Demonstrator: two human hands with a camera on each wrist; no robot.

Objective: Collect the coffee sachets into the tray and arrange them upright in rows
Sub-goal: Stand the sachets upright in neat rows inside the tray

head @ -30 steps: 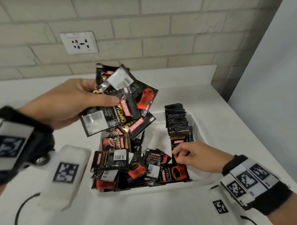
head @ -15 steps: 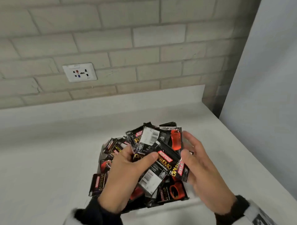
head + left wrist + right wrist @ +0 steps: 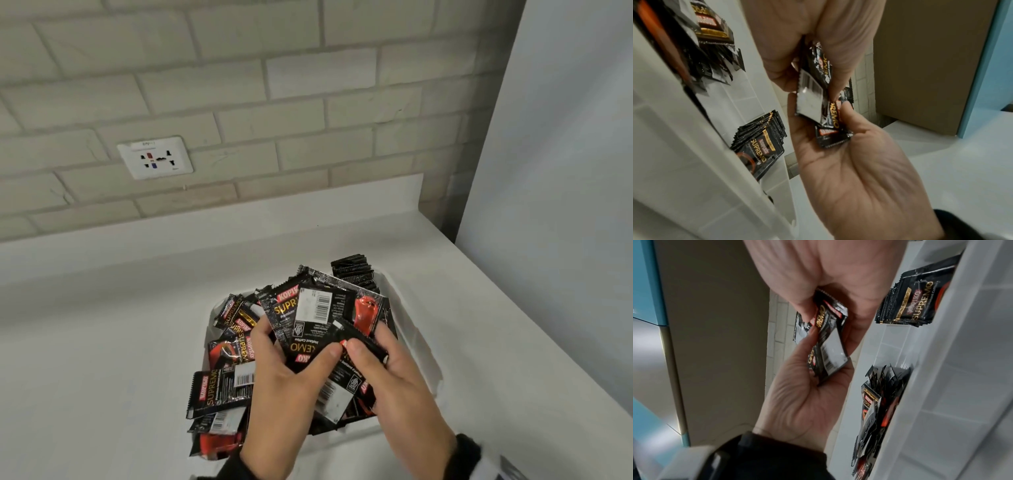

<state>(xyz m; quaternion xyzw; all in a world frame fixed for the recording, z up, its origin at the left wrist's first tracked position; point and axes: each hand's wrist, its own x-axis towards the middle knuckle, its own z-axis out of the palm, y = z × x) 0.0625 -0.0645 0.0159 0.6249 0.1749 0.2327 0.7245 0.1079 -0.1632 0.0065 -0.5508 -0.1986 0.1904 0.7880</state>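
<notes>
I have both hands clamped on one loose bundle of sachets [image 3: 318, 329] above the tray [image 3: 416, 346], left hand [image 3: 284, 387] under it, right hand [image 3: 397, 380] pinching its edge. The foil looks slick, so I judge a slack pinch could fan them into the jumbled pile [image 3: 226, 380] or topple the upright row [image 3: 354, 270]. My hands hide the tray's middle, and I can't count the bundle.
</notes>
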